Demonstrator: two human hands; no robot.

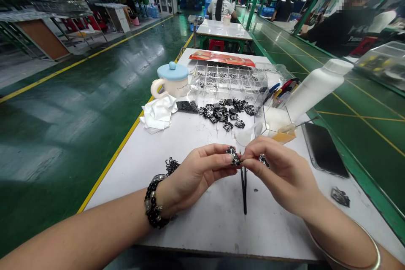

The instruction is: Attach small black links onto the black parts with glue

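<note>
Between the thumb and fingers of my left hand [202,166] is a small black-and-silver part [233,156], held above the white table. My right hand [275,168] is closed in a pinch at the part's right edge; whatever sits between its fingertips is too small to name. Another black-and-silver piece [263,160] shows by the curled fingers of my right hand. Black tweezers [244,192] lie on the table beneath both hands. Behind my left wrist is a little heap of black curved pieces [171,165]. Farther back lies a pile of similar black-and-silver parts [221,112].
A lidded mug [173,82], crumpled tissue [160,112] and clear compartment box [224,78] stand at the back. On the right are a white bottle [316,88], a pen holder [278,97], a phone [325,149] and a loose part [340,197]. Other people sit at distant tables.
</note>
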